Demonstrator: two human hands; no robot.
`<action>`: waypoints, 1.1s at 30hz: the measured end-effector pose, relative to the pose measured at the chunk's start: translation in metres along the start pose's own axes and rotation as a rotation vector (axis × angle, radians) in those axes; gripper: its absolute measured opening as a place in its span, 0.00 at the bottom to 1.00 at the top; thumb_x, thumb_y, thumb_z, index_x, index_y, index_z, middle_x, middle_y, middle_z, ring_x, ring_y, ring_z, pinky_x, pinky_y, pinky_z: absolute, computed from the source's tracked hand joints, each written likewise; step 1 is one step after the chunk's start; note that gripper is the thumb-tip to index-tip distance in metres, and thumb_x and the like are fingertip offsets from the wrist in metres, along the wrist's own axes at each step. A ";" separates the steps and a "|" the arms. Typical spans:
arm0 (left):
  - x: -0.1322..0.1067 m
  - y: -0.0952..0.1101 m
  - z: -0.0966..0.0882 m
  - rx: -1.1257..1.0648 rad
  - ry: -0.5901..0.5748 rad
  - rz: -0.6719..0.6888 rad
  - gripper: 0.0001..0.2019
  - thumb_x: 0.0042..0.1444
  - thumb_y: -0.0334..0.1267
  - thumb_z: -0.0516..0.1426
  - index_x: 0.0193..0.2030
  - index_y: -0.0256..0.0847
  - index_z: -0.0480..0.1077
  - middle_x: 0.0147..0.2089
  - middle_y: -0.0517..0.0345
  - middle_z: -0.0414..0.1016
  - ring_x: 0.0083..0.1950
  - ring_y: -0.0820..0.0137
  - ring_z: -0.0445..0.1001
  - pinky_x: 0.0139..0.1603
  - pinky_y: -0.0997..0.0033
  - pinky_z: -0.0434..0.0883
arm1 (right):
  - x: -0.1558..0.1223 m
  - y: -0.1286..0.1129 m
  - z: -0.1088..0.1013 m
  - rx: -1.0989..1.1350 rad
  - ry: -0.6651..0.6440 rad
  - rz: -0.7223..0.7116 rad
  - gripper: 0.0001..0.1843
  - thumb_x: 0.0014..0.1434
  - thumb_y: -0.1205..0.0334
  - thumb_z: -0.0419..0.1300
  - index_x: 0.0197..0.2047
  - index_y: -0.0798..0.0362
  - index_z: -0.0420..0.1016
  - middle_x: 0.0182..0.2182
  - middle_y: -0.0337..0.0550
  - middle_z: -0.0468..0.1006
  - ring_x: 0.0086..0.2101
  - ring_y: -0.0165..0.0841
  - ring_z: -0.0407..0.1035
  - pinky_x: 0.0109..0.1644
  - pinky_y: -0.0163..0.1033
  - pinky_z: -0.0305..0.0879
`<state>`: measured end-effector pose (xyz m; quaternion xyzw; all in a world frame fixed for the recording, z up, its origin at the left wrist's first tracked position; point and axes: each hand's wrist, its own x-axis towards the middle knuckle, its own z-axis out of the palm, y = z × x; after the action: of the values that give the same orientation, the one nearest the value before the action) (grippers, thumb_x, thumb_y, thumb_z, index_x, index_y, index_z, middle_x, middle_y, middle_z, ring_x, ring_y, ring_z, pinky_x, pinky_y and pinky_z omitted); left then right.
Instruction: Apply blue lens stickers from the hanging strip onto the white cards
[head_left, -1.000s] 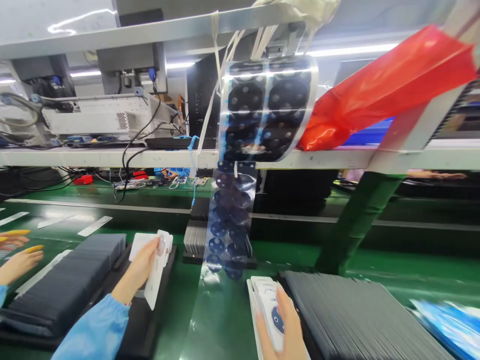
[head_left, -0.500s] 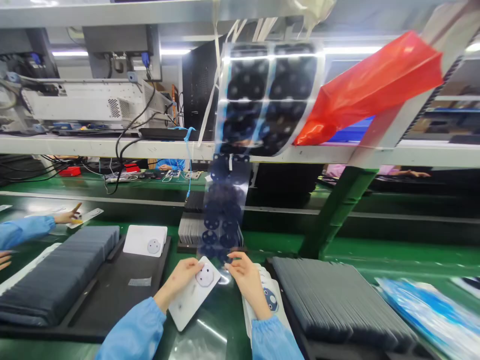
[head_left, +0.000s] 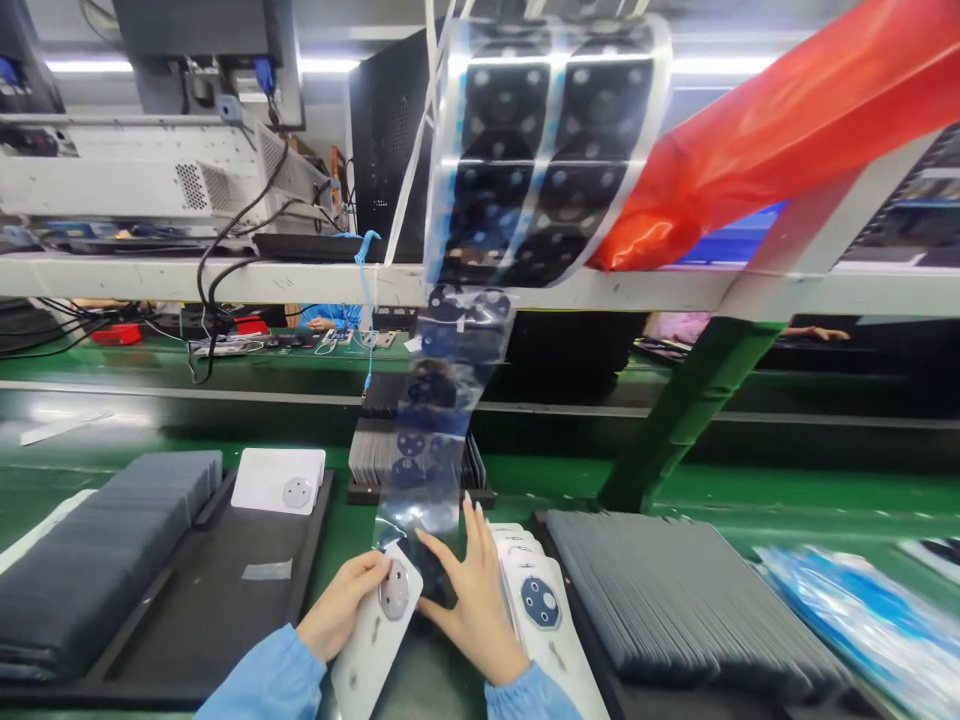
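Note:
My left hand (head_left: 346, 602) grips a white card-shaped panel (head_left: 369, 655) by its upper edge, thumb beside a pale round, holed area. The panel is tilted. Just to its right my right hand (head_left: 472, 590) spans a dark round sticker (head_left: 436, 575) between thumb and index finger, the other fingers stretched upward. The sticker's edges are partly blurred. Above both hands hangs a clear strip (head_left: 416, 515) with dark round stickers; its lower end is bare film. The strip comes down from a roll (head_left: 536, 160). Beside my right wrist lies a stack of white panels (head_left: 551, 650), the top one bearing a dark disc.
At right stands a black tray of grey sheets (head_left: 675, 590), with blue-and-clear plastic packs (head_left: 847, 620) beyond. A dark tray (head_left: 217, 570) at left carries white panels (head_left: 277, 480) and a dark stack (head_left: 112, 560). A green post (head_left: 686, 420) and white shelf beam (head_left: 315, 280) stand ahead.
My right hand has come away from the strip, with its fingers spread wider, and the strip's lower end has bent. The panel in my left hand has moved lower left. The co-worker's arm has left view.

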<state>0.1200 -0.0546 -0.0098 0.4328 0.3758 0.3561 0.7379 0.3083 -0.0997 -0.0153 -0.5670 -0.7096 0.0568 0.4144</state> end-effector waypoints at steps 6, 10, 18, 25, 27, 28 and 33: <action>0.000 -0.003 -0.007 -0.177 -0.005 -0.006 0.15 0.48 0.47 0.66 0.32 0.36 0.76 0.27 0.56 0.75 0.30 0.71 0.72 0.34 0.74 0.67 | 0.002 -0.005 0.002 -0.142 0.030 -0.340 0.19 0.56 0.69 0.64 0.51 0.49 0.72 0.56 0.53 0.69 0.57 0.49 0.62 0.57 0.61 0.64; -0.001 0.000 -0.007 -0.252 0.003 -0.009 0.13 0.48 0.44 0.67 0.30 0.35 0.76 0.26 0.56 0.76 0.29 0.72 0.73 0.34 0.76 0.68 | 0.001 -0.011 0.001 -0.135 0.135 -0.399 0.15 0.62 0.69 0.59 0.51 0.52 0.72 0.41 0.51 0.78 0.42 0.41 0.73 0.48 0.51 0.72; -0.001 0.006 -0.005 -0.327 0.007 -0.023 0.12 0.45 0.42 0.69 0.31 0.35 0.78 0.28 0.55 0.80 0.30 0.72 0.75 0.35 0.77 0.70 | 0.004 -0.012 -0.004 0.016 0.122 -0.418 0.13 0.64 0.68 0.58 0.51 0.49 0.73 0.40 0.44 0.81 0.42 0.37 0.75 0.51 0.48 0.70; 0.001 0.004 -0.011 -0.334 0.007 -0.049 0.14 0.46 0.43 0.69 0.35 0.35 0.79 0.34 0.52 0.82 0.35 0.68 0.78 0.42 0.73 0.72 | 0.000 -0.003 0.000 0.207 -0.042 -0.257 0.14 0.63 0.60 0.60 0.52 0.48 0.73 0.48 0.45 0.79 0.49 0.40 0.72 0.51 0.47 0.71; 0.001 0.003 -0.012 -0.335 0.003 -0.064 0.14 0.46 0.43 0.69 0.36 0.34 0.79 0.35 0.51 0.82 0.36 0.68 0.78 0.43 0.72 0.72 | -0.001 -0.003 0.001 0.221 -0.043 -0.246 0.13 0.63 0.59 0.60 0.51 0.48 0.73 0.47 0.45 0.79 0.49 0.40 0.73 0.52 0.47 0.70; 0.001 0.003 -0.012 -0.334 -0.001 -0.074 0.14 0.47 0.43 0.68 0.36 0.34 0.79 0.35 0.51 0.82 0.36 0.67 0.78 0.43 0.72 0.72 | -0.001 -0.003 0.001 0.229 -0.036 -0.237 0.12 0.63 0.58 0.60 0.49 0.49 0.74 0.47 0.45 0.79 0.49 0.40 0.73 0.51 0.46 0.70; 0.001 0.003 -0.012 -0.333 -0.005 -0.095 0.14 0.47 0.43 0.68 0.35 0.34 0.78 0.33 0.52 0.82 0.35 0.68 0.78 0.42 0.72 0.72 | 0.000 -0.007 -0.001 0.262 0.013 -0.189 0.03 0.62 0.63 0.61 0.40 0.49 0.75 0.42 0.43 0.81 0.46 0.38 0.74 0.49 0.43 0.71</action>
<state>0.1098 -0.0480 -0.0117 0.2871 0.3298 0.3773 0.8164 0.3036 -0.1023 -0.0113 -0.4392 -0.7435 0.1061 0.4930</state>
